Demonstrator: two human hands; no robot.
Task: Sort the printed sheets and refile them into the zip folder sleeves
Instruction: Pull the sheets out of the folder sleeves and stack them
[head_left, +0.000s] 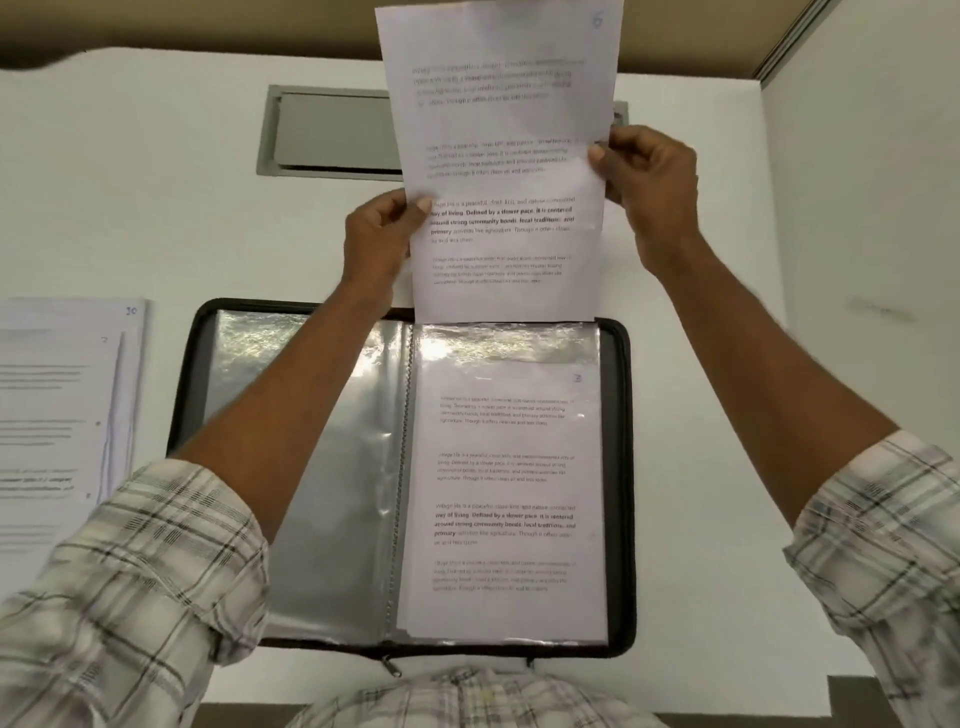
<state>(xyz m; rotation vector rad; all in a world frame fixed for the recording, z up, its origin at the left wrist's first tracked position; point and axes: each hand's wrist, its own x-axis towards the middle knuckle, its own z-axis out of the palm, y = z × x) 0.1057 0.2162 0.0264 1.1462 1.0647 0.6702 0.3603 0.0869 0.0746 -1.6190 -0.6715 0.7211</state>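
Both arms stretched forward, checked sleeves rolled to the forearms. Left hand (382, 234) pinches the left edge of a sheet (504, 171), thumb on front, fingers behind. Right hand (649, 182) pinches the right edge slightly higher, thumb on front, fingers curled behind

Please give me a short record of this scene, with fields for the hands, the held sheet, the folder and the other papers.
left hand: grips the held sheet's left edge
right hand: grips its right edge
held sheet: white printed sheet marked 6, upright, bottom edge at the right sleeve's top opening
folder: black zip folder with clear plastic sleeves, open flat on the white table
right sleeve: holds the printed sheet marked 3
other papers: stack of printed sheets, left of folder
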